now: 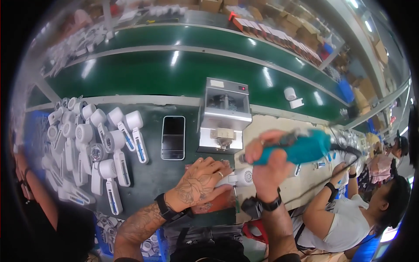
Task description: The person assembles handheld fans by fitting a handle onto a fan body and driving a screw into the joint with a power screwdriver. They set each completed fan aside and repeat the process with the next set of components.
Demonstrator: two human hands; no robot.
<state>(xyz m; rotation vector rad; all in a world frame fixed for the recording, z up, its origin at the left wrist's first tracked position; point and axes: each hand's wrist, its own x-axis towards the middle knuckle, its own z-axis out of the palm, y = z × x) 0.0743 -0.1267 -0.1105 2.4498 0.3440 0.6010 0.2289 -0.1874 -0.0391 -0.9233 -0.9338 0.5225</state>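
Head view: right hand grips screwdriver

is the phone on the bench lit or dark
Dark: the phone lies flat, face up, on the green bench, its screen plain black with only faint glare.

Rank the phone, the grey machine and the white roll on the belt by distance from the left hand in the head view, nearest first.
From the left hand:
1. Phone, lying flat just beyond it, slightly left.
2. Grey machine, standing beyond it, to the right.
3. White roll, far right on the green belt.
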